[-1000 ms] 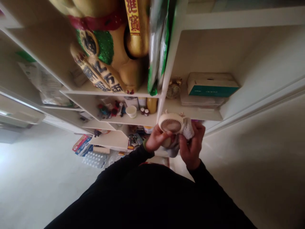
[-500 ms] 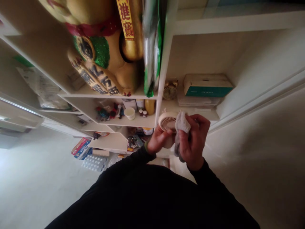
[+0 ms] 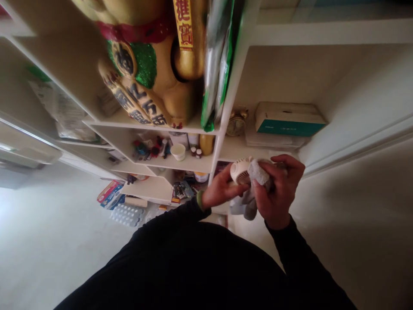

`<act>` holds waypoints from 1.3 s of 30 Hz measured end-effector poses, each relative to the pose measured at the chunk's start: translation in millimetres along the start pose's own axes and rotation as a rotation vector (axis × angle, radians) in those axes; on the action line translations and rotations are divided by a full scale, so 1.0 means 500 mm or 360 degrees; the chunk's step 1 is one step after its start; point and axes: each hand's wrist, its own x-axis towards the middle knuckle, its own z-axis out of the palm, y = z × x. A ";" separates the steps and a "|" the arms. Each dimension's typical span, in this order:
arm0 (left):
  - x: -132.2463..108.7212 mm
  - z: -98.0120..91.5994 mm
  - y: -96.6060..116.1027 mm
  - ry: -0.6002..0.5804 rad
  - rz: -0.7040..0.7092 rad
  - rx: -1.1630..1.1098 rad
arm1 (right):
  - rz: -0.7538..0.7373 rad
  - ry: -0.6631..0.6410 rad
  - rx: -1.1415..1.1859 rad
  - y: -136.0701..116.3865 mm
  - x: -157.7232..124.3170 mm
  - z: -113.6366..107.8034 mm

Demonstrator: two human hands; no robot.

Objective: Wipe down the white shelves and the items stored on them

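Note:
Held in front of the shelves is a small cream handheld fan (image 3: 239, 170) with a round slatted grille. My left hand (image 3: 222, 188) is closed around its lower left side, the thumb lying across the front. My right hand (image 3: 280, 187) grips a crumpled grey cloth (image 3: 259, 174) and presses it against the right side of the grille. The cloth hides that part of the fan, and a loose fold hangs below between my hands.
A large golden cat figurine (image 3: 155, 82) fills the upper shelf, beside green-edged plastic packaging (image 3: 217, 64). To the right stand an alarm clock (image 3: 235, 125) and a box with a teal side (image 3: 290, 122). A white cup (image 3: 177, 152) and small bottles occupy a lower shelf.
Both hands, with the fan and cloth, have shifted right. The fan has turned, so less of its grille shows, and the cloth covers more of it. The view has shifted slightly.

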 end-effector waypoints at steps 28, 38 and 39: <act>0.000 -0.053 -0.026 -0.0032 0.0472 0.0418 | 0.0189 0.0099 0.0159 0.008 -0.038 -0.043; -0.011 -0.050 0.002 0.0053 0.0481 0.0840 | 0.0172 -0.0293 0.0086 -0.029 0.008 -0.042; -0.012 -0.049 0.003 0.0080 0.0450 0.0839 | 0.0161 -0.0271 0.0051 -0.029 0.001 -0.038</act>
